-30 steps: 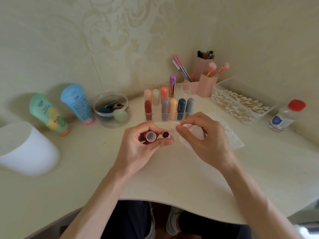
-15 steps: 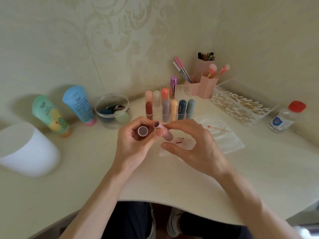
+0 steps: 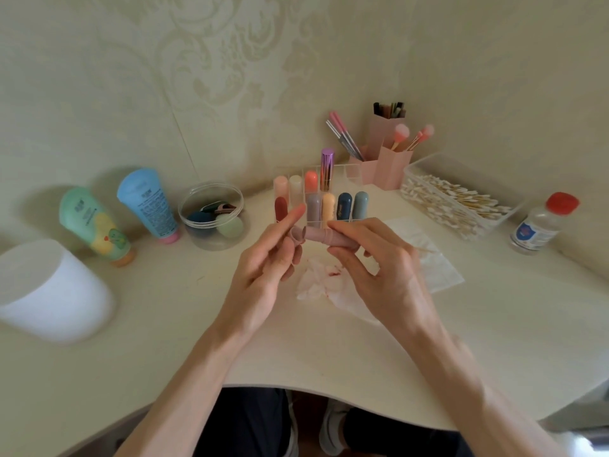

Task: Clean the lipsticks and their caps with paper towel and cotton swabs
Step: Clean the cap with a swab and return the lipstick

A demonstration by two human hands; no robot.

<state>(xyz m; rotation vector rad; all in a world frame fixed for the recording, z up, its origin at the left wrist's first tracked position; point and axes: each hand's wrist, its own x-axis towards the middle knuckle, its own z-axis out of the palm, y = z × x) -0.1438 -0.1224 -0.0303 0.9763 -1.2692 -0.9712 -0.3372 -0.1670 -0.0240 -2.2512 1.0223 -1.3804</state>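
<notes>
The dusty-pink lipstick [image 3: 324, 238] lay level in the air above the middle of the surface [image 3: 164, 308]. The right hand [image 3: 379, 275] pinched it between thumb and fingertips. The left hand [image 3: 263, 275] pinched the matching cap [image 3: 297, 235] at the tube's left end, with the forefinger stretched straight. Blur hid whether cap and tube touched. Under the hands lay a crumpled paper towel [image 3: 316, 285] stained red, and just to its right a flat sheet [image 3: 435, 272] with a cotton swab [image 3: 425, 250] on it. A clear organizer [image 3: 329, 206] of lipsticks stood toward the back corner, and a box of swabs [image 3: 461, 206] sat along the right back edge.
</notes>
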